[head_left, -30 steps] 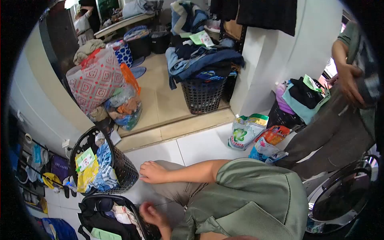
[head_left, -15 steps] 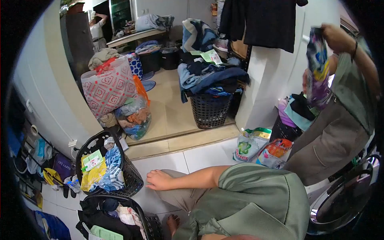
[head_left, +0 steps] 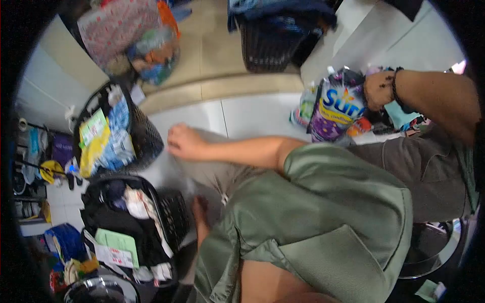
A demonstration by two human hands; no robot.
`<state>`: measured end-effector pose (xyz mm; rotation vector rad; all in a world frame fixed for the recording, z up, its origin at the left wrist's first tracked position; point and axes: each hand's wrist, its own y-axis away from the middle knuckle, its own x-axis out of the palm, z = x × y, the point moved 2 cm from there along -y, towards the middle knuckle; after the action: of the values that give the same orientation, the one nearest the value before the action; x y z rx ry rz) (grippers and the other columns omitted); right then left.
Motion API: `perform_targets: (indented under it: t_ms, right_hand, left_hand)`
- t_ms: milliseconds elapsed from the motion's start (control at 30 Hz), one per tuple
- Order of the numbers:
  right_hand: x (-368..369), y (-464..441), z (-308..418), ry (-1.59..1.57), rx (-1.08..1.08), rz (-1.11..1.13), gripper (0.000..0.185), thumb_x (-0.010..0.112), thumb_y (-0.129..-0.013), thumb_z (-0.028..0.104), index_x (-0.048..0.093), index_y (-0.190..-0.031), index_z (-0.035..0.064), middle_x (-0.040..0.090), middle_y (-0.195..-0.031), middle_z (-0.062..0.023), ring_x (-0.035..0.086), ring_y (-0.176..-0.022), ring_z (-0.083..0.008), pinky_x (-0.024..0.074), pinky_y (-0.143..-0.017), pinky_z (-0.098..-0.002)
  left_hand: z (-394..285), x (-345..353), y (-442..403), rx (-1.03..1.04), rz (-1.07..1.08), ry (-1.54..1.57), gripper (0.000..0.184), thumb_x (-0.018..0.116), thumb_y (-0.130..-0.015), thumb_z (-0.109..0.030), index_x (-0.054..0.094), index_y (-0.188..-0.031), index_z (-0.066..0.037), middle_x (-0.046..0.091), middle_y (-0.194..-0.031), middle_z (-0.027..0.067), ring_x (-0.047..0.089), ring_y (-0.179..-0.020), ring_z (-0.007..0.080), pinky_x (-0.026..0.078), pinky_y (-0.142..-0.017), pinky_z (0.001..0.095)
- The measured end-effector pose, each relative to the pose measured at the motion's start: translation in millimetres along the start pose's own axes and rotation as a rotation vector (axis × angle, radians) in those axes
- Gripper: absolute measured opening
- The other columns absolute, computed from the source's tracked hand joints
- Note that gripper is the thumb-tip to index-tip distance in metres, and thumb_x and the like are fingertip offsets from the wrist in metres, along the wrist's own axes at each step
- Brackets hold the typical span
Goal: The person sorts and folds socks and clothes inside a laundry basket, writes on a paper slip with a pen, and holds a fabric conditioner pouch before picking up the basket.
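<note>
My right hand (head_left: pixel 379 92), a dark bracelet at its wrist, is closed on a blue and purple Surf laundry pouch (head_left: pixel 333 108). The pouch stands upright with its printed front turned towards me, its white spout at the top. Behind it and partly covered are a green and white pouch (head_left: pixel 302 107) and an orange and red pack (head_left: pixel 357 126) on the floor. My left hand (head_left: pixel 184 143) rests on my left knee, fingers laid over it and holding nothing.
Two black laundry baskets with clothes stand at my left, one with yellow and blue clothes (head_left: pixel 113 136), one with dark clothes (head_left: pixel 126 222). Another full basket (head_left: pixel 268 48) stands past the raised sill (head_left: pixel 202 91). Round glass machine doors (head_left: pixel 429 247) are at lower right and lower left.
My right hand has brought the Surf pouch down and leftward from high at the right, near the other pouches. The view has tilted downward. My left hand stays on the knee.
</note>
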<state>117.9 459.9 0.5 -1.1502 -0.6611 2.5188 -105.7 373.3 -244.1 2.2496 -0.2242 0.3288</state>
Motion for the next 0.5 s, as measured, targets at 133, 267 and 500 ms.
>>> perform_targets:
  t_ms: [133,267,500]
  right_hand:
    - [-35.4,45.8,-11.8,-0.093,0.204,-0.058,0.018,0.06,-0.074,0.023,0.058,-0.083,0.0075,0.052,-0.093,-0.0111,0.049,-0.09,-0.0299,0.042,-0.076,-0.0379]
    - [-55.4,96.6,-71.0,-0.378,0.773,0.169,0.034,0.055,-0.079,0.036,0.059,-0.089,0.0033,0.058,-0.092,-0.0169,0.055,-0.084,-0.0325,0.0433,-0.076,-0.0384]
    - [-38.9,219.5,-193.5,-0.536,1.598,0.499,0.042,0.047,-0.081,0.045,0.056,-0.101,0.0086,0.06,-0.085,-0.0068,0.053,-0.072,-0.0195,0.0405,-0.061,-0.0346]
  left_hand:
    - [12.3,-18.4,-2.8,-0.069,-0.099,-0.15,0.024,0.047,-0.084,-0.033,0.053,-0.084,-0.01,0.057,-0.073,0.002,0.051,-0.057,0.0154,0.037,-0.049,0.0275]
    - [16.3,-14.3,10.8,-0.148,-0.194,-0.21,0.03,0.045,-0.085,-0.04,0.054,-0.093,-0.012,0.06,-0.08,0.0027,0.053,-0.059,0.0159,0.035,-0.049,0.0266]
    - [22.3,-29.0,17.0,-0.143,-0.199,-0.323,0.039,0.041,-0.086,-0.043,0.053,-0.101,-0.01,0.061,-0.083,0.0022,0.055,-0.067,0.0165,0.037,-0.055,0.0269]
